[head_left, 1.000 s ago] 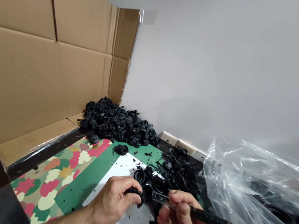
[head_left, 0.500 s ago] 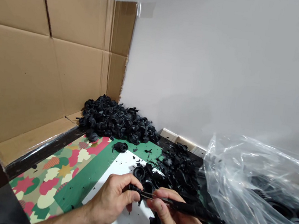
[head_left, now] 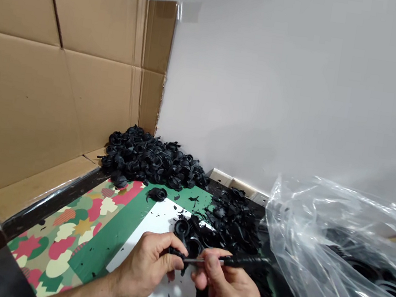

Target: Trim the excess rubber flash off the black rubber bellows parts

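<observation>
Item: blk ribbed rubber bellows part (head_left: 176,252), partly hidden, pinched betw. thumb & curled fingers of L hand (head_left: 148,264). R hand (head_left: 227,290) pinches blk-handled metal pick (head_left: 241,260), tip at the part. Under hands: white sheet (head_left: 150,225) on green patterned mat (head_left: 58,252). Nearby: blk scraps (head_left: 235,222); heap of blk rubber parts (head_left: 148,161) by cardboard wall (head_left: 43,97); clear plastic bag (head_left: 331,251) at rt.

The left hand (head_left: 146,269) is covering most of the black ribbed piece (head_left: 176,252) it is holding, and the right hand (head_left: 233,291), pinching a black-handled tool (head_left: 244,261), is running off the bottom edge. The clear plastic bag (head_left: 339,247) is blurring the dark coils (head_left: 361,270) inside it, and the black scraps (head_left: 235,222) beside the hands are showing too small to identify.
</observation>
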Demonstrator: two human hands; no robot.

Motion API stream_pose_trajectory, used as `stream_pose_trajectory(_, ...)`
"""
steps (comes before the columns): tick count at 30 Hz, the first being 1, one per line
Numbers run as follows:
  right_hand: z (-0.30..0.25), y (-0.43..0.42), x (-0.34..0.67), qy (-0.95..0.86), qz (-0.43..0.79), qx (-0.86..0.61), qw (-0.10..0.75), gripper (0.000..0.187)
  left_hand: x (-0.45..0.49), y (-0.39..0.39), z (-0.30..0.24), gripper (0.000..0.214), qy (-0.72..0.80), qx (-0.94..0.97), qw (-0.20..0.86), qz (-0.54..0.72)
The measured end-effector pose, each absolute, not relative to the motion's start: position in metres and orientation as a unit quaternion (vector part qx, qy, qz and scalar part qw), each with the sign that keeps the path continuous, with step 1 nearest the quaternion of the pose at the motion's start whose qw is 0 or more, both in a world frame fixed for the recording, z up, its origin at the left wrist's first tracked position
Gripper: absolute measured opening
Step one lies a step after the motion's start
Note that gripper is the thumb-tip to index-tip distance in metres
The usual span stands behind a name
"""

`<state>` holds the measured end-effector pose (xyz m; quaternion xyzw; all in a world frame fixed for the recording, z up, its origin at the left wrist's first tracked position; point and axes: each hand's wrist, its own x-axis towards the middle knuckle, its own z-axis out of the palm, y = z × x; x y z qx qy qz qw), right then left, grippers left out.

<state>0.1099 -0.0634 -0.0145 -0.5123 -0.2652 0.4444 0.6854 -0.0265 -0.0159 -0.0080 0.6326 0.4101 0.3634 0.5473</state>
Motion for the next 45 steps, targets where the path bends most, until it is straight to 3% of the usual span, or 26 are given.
stream_pose_trajectory(4,-0.007,-0.061,0.121,-0.188,0.526,-0.434,0.707,0.040,-0.027,-0.013,-0.011,0.010,0.430,0.603,0.566,0.361)
stream_pose_trajectory(11,-0.023,-0.058,0.139,-0.246,0.389,-0.518,0.721,0.042,-0.027,-0.010,-0.012,0.022,0.405,0.569,0.608,0.378)
stream_pose_trajectory(17,-0.017,-0.062,0.124,-0.322,0.316,-0.578,0.680,0.035,-0.027,-0.011,-0.007,0.024,0.384,0.567,0.620,0.383)
stream_pose_trajectory(20,-0.009,-0.066,0.121,-0.360,0.323,-0.546,0.684,0.029,-0.027,-0.011,-0.009,0.017,0.403,0.586,0.594,0.377)
stream_pose_trajectory(24,-0.003,-0.070,0.128,-0.339,0.439,-0.473,0.684,0.035,-0.028,-0.012,-0.008,0.013,0.446,0.637,0.519,0.355)
stream_pose_trajectory(31,-0.018,-0.065,0.122,-0.344,0.356,-0.503,0.709,0.028,-0.029,-0.015,-0.007,0.015,0.429,0.736,0.396,0.344)
stream_pose_trajectory(45,-0.036,-0.060,0.112,-0.355,0.333,-0.539,0.687,0.020,-0.028,-0.017,-0.004,0.015,0.414,0.739,0.407,0.341)
